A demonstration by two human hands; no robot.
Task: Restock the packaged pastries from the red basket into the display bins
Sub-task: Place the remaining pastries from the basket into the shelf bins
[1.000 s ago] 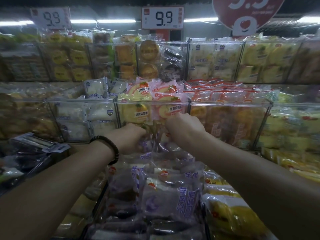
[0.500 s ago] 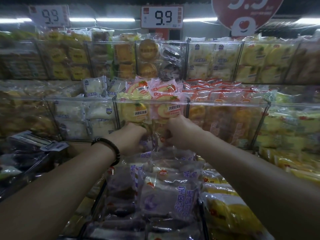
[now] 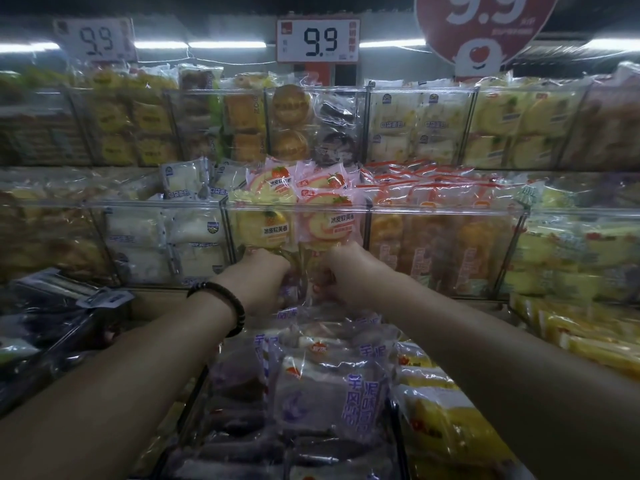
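My left hand [image 3: 265,277], with a dark bracelet on its wrist, and my right hand [image 3: 344,271] are close together in front of the middle clear display bin [image 3: 298,211]. Each curls its fingers round a clear-wrapped pastry packet [image 3: 304,282] held low against the bin's front wall. That bin holds yellow and pink roll-cake packets [image 3: 325,223]. Below my arms lies a pile of purple-printed taro pastry packets [image 3: 332,393]. The red basket is not in view.
Clear bins full of packaged breads run in two rows: white buns [image 3: 166,233] to the left, orange packets [image 3: 440,244] to the right, an upper row behind. Price signs [image 3: 317,39] hang above. Yellow packets [image 3: 446,420] lie at lower right, dark packets [image 3: 52,313] at left.
My right hand has shifted slightly left, closer to my left hand. Both still grip packets at the front of the middle bin.
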